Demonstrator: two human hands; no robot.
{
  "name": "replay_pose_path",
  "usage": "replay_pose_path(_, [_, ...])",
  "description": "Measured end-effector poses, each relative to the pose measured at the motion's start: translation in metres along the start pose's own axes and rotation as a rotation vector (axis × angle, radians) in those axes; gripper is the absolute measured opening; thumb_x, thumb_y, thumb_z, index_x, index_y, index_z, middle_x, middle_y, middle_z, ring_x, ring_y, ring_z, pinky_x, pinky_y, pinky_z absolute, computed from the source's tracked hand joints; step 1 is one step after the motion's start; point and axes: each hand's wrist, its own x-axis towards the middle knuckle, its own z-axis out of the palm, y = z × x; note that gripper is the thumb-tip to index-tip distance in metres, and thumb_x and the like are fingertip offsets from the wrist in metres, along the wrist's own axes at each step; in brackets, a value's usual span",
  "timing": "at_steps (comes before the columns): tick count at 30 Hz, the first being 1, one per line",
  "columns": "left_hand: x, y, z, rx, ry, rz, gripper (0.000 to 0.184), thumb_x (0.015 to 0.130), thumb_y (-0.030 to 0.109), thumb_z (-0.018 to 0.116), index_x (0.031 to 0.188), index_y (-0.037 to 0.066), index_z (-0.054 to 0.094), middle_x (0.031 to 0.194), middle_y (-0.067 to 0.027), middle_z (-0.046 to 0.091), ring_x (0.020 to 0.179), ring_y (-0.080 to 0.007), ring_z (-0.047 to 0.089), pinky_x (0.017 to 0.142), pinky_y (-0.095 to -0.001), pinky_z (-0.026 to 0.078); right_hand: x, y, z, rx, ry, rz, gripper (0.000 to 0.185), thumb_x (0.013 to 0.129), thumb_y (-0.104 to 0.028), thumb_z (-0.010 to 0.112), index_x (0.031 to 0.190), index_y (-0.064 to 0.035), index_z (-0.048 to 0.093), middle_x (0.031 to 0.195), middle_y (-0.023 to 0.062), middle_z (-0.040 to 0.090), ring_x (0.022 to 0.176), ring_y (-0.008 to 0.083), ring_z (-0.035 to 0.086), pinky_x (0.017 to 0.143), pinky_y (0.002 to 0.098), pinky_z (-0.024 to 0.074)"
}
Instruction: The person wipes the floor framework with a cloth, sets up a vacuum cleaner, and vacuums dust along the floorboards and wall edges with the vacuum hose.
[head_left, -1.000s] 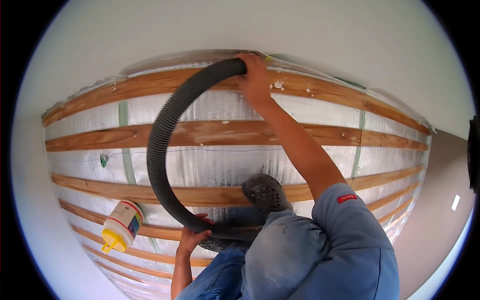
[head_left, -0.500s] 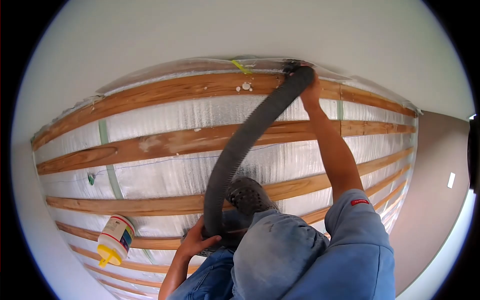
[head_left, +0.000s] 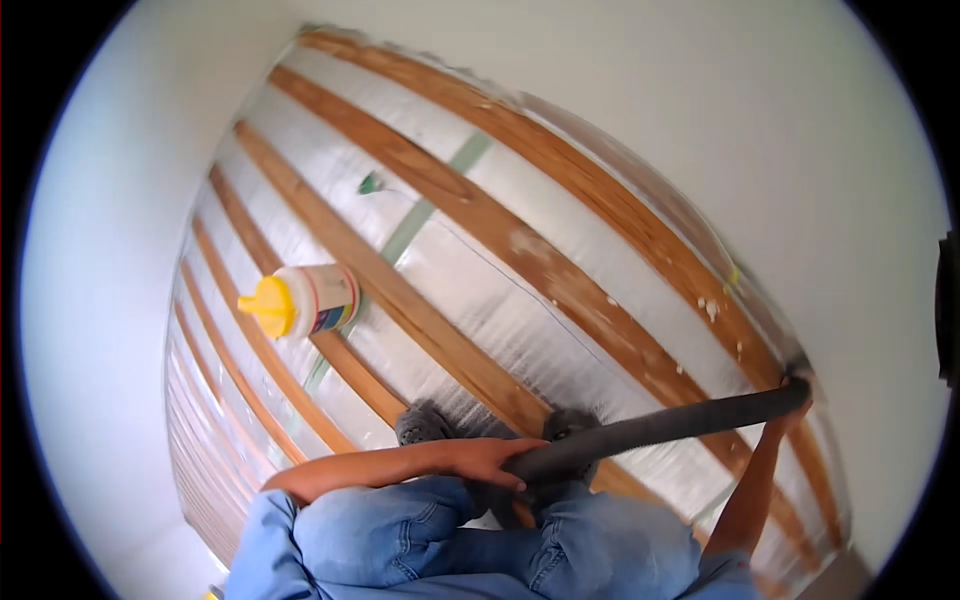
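Note:
A thick dark grey ribbed hose [head_left: 660,425] runs from in front of my knees to the gap along the right-hand wall. My left hand [head_left: 490,460] is wrapped around its near part, close to my shoes. At the far end my right hand [head_left: 792,412] grips the hose where it meets the plastic-covered edge of the floor frame. The hose's tip is dark and hard to make out there. White crumbs [head_left: 710,308] lie on the outermost wooden batten [head_left: 620,220], up from my right hand.
Parallel wooden battens cross silvery foil sheeting [head_left: 480,330]. A white tub with a yellow lid [head_left: 310,298] lies to the left. A small green piece [head_left: 371,183] with a thin blue line sits on the foil. My grey shoes [head_left: 425,422] rest among the battens.
My view has turned, so the battens now run diagonally and the tub appears higher and further right. The hose now reaches rightward instead of upward; both hands still hold it.

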Motion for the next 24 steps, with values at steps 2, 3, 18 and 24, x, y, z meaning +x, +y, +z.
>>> replay_pose_path(2, [-0.008,-0.008,-0.002,0.059,0.038,-0.045,0.089,0.098,0.026,0.078,0.167,0.008,0.026,0.154,-0.0157,0.056,0.137,-0.0247,0.056,0.113,-0.0391,0.047,0.009,-0.094,-0.012,-0.115,-0.224,0.238,0.051,0.083,-0.009,0.086,0.131,-0.0018,0.069,0.117,0.0186,0.074,0.110,0.0354,0.070,0.098,0.0441,0.0558])
replay_pose_path(3, [-0.014,-0.011,-0.007,0.004,0.056,-0.049,0.082,0.097,0.027,0.080,0.163,0.007,0.035,0.153,-0.0143,0.057,0.135,-0.0240,0.057,0.113,-0.0382,0.047,0.010,-0.122,-0.001,0.002,-0.263,0.165,0.054,0.084,-0.007,0.086,0.134,-0.0017,0.066,0.124,0.0195,0.071,0.114,0.0351,0.069,0.099,0.0455,0.0553])
replay_pose_path(18, [-0.190,-0.042,-0.024,-0.634,0.863,0.148,0.086,0.087,0.021,0.087,0.155,0.003,0.038,0.131,-0.0163,0.070,0.126,-0.0277,0.065,0.114,-0.0436,0.047,0.012,-0.561,0.206,0.591,-0.471,-0.469,0.062,0.069,0.004,0.081,0.127,-0.0143,0.069,0.135,0.0126,0.059,0.125,0.0388,0.057,0.097,0.0474,0.0552])
replay_pose_path(24, [-0.177,-0.044,0.017,-0.635,0.920,0.147,0.089,0.090,0.030,0.085,0.159,0.007,0.033,0.137,-0.0142,0.067,0.133,-0.0294,0.060,0.116,-0.0422,0.044,0.027,-0.693,0.293,0.666,-0.473,-0.635,0.053,0.072,0.002,0.081,0.123,-0.0135,0.071,0.130,0.0104,0.060,0.125,0.0376,0.057,0.094,0.0486,0.0569])
